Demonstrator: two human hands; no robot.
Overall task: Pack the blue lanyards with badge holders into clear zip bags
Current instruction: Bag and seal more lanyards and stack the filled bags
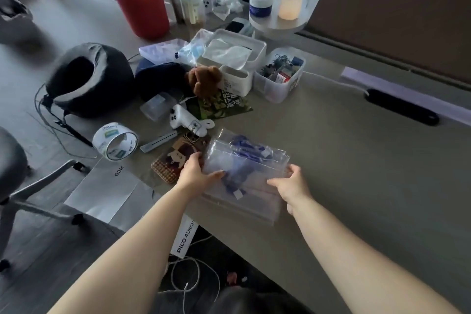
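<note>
Stack of clear zip bags (251, 160), blue lanyards (235, 173) inside, lies on bench (356, 160) near front edge. Left hand (196, 173) grips stack's left edge. Right hand (293, 186) pinches right edge, fingers on top.

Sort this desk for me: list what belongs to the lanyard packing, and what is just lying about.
Job in hand: clear zip bags; blue lanyards inside them; left hand and right hand, both holding the stack.

Lying about: red bin; tape roll; neck pillow; brown plush toy; white controller; tissue box.
</note>
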